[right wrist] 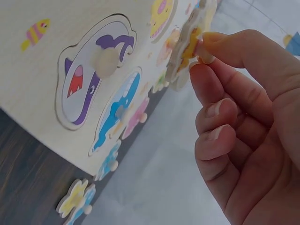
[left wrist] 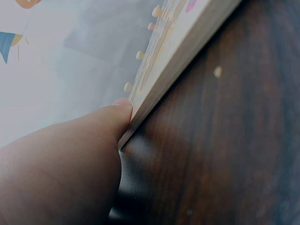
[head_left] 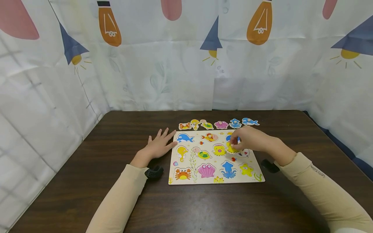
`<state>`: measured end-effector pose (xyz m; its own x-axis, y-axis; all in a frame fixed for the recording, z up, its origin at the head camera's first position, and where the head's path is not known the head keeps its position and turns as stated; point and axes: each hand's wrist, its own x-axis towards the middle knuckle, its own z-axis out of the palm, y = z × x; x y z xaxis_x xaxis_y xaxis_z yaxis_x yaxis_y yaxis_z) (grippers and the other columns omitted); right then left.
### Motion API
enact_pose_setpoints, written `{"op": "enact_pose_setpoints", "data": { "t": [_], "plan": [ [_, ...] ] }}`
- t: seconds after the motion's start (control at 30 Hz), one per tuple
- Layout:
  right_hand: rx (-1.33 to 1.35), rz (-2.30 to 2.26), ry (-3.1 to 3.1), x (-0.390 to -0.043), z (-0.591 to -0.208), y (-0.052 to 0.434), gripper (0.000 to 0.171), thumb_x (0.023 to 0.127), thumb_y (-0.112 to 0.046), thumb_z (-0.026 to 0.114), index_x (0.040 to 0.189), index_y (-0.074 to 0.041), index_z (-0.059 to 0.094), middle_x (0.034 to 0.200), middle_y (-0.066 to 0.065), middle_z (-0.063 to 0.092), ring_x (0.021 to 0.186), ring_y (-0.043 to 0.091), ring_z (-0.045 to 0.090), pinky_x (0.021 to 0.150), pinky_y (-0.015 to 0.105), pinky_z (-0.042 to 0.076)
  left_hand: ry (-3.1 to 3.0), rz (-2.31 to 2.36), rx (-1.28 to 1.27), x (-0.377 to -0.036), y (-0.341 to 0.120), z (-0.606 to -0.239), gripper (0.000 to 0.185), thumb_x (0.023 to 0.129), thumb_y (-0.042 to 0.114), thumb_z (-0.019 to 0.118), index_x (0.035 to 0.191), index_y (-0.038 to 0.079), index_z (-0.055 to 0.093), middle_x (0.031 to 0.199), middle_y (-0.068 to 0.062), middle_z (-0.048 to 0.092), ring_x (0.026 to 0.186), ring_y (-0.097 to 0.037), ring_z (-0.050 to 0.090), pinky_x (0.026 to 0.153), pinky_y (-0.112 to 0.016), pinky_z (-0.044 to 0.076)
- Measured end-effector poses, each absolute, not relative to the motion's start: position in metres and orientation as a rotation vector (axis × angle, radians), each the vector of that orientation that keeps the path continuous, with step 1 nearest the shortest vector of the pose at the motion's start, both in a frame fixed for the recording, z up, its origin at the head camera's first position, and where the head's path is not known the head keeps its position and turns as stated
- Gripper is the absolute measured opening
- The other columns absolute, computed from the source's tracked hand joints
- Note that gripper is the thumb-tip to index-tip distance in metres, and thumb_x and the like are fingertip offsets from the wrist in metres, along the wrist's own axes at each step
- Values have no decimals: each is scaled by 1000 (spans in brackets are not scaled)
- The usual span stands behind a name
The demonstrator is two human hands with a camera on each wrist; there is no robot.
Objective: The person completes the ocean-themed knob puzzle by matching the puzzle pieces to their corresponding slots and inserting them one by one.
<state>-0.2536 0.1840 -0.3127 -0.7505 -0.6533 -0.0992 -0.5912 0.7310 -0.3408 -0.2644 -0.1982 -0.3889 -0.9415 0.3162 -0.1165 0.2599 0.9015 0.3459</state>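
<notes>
1. Pinching the peg of a yellow wooden sea-creature piece [head_left: 232,148], the right hand [head_left: 247,139] holds it over the right half of the pale wooden puzzle board [head_left: 216,180].
2. Left hand [head_left: 158,145] lies flat, fingers spread and relaxed, touching the board's far-left edge.
3. Six loose pieces [head_left: 218,124] line the dark wooden table [head_left: 87,181] beyond.

light: even, soft | wrist views: blurred close | head edges: warped

The counter [head_left: 87,181] is a dark brown wood-grain surface. A pale wooden puzzle board [head_left: 172,168] with sea-animal pieces lies flat near its centre. A row of six loose animal pieces [head_left: 218,124] lies directly on the counter just beyond the board's far edge, and the left hand [head_left: 158,147] rests flat at the board's left edge.
</notes>
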Motion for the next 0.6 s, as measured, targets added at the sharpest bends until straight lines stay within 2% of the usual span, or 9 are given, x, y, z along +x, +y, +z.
{"op": "enact_pose_setpoints", "data": {
  "t": [0.17,0.6],
  "plan": [
    [-979,-398,2695,-260,-316,174,3,92,-16,77,94,-14,79,81,-8,65,70,10,57,64,27,52,2895,500,442,-263,-199,-388,73,107,55,42,167,21,17,170,-18,6,154,-45,-2,110,-78,-2],
    [-936,-372,2654,-267,-322,153,5,92,-14,78,89,-14,75,83,-6,64,75,14,55,68,28,50,2893,503,461,-264,-197,-388,73,107,55,42,167,21,17,170,-18,6,154,-45,-2,111,-78,-1]
  ]
}}
